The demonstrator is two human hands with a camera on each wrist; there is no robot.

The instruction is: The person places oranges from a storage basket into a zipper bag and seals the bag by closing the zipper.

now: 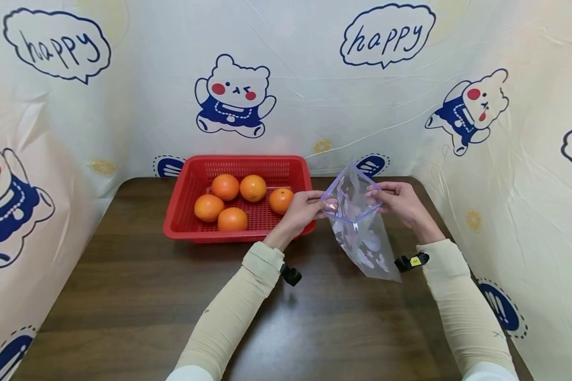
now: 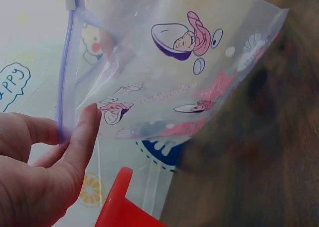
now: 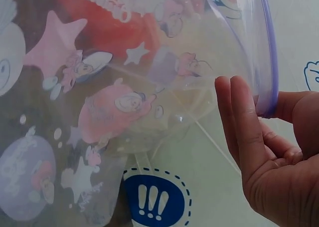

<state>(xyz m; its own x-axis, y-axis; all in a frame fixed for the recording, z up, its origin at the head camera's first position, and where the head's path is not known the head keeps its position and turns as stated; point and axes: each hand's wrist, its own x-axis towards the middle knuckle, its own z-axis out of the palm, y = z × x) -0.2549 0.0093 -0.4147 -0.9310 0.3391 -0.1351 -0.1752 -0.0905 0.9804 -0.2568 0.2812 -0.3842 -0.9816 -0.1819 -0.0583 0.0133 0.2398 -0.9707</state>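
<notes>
In front of you is a dark wooden table (image 1: 138, 296). On its far side, left of centre, sits a red plastic basket (image 1: 190, 180) with slotted walls. Five oranges (image 1: 225, 187) lie in the basket, clustered close together. Around the table on three sides hangs a cream backdrop (image 1: 305, 79), wrinkled in places, printed with navy cartoon bears (image 1: 233, 98) and speech bubbles (image 1: 387, 35) reading "happy".

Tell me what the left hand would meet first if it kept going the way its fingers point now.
The left hand pinches the bag at its rim, fingers pointing toward the right hand. Going straight on, it would probably push through the open bag mouth first, then reach the opposite rim and that hand; depth is uncertain.
</notes>
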